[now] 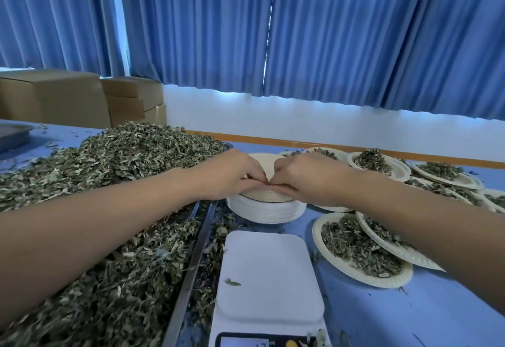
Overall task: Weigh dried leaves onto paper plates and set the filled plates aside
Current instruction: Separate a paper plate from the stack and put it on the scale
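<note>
Blue curtains (328, 32) are hanging across the back wall, and below them a blue counter (410, 319) is carrying the whole job. Both hands are meeting at twelve o'clock over the stack of paper plates (267, 210). The left hand (229, 174) and the right hand (303, 177) are each pinching the near rim of the top plate (263, 163), fingertips almost touching, apparently working to peel one plate free. At six o'clock the kitchen scale (269, 273) is sitting with its platform bare but for one leaf scrap (232, 282). From nine round to seven o'clock the heap of dried leaves (123, 160) is spilling over a metal tray (191, 259), and filled plates (360, 251) are overlapping from one to four o'clock.

To do this step well, I'd be fanning the rim with a thumbnail so only a single plate is lifting, with the other hand pressing the stack down. A doubled plate would likely be throwing off the reading. Flicking that scrap off the platform first looks wise too.
</note>
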Tool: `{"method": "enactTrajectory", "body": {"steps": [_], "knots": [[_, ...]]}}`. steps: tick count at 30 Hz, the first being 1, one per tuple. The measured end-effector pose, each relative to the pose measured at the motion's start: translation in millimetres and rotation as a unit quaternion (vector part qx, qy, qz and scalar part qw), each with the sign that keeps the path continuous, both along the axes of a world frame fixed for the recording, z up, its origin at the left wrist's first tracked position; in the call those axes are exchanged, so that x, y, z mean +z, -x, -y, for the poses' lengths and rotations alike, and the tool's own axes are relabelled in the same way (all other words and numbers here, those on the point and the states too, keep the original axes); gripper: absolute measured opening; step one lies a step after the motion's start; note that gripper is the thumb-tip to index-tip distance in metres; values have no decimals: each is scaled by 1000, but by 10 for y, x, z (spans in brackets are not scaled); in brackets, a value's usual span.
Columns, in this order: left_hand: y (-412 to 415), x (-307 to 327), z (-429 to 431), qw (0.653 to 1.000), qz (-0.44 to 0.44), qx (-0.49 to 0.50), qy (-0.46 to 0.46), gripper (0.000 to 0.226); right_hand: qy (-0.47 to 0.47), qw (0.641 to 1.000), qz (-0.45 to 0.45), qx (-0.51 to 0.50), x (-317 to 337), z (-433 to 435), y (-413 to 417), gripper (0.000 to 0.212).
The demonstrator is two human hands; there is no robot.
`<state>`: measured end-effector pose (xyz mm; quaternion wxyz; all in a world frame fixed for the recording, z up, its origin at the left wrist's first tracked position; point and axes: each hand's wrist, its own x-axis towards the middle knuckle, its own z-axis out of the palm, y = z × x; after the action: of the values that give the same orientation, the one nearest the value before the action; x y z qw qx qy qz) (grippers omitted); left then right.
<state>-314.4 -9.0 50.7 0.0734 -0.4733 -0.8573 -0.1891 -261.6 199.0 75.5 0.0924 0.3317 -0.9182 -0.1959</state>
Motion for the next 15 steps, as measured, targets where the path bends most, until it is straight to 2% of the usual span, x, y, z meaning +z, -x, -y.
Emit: {"method": "enactTrajectory", "body": {"steps": [4,7,9,12,15], "knots": [[-19,56,0,999,-33,-8,38,17,-86,992,-93,26,-78,1,-41,45],[-36,87,19,998,-54,-8,41,17,-100,986,-126,49,-43,-5,-66,25],[-52,115,28,996,-77,-7,40,20,-67,983,-157,71,13,-29,-92,5],[-76,187,39,989,-135,4,59,26,-17,982,-172,73,72,-40,-110,10],[-150,261,53,972,-218,18,86,22,25,975,-207,73,101,-32,-149,12]]}}
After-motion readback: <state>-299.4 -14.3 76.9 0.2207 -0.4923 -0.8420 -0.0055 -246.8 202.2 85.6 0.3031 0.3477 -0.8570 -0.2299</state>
